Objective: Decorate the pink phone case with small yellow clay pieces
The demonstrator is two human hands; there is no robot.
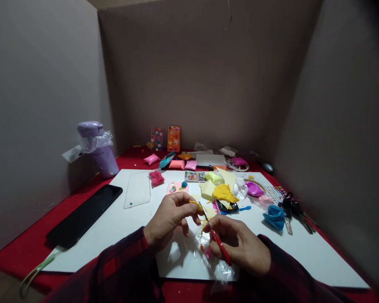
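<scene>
The left hand has its grip pinched on a small yellow clay piece, held between thumb and fingers above the white board that covers much of the tabletop. The right hand has its grip closed around the red-handled scissors, whose narrow blades point up and away, their tips just beside the clay; whether they touch it, I cannot tell. The clay looks very light and soft, probably a little tacky, so it should dent or stretch under a firm squeeze and may cling to skin or metal. A light pinch near one end suits it best, leaving the rest free and the fingertips away from the blades. The scissors look stiff, light and smooth, best held by the red handles. Beyond the hands, a larger yellow clay lump lies partly over a black packet; being just as soft, it likely calls for a broad, gentle hold from the sides.
</scene>
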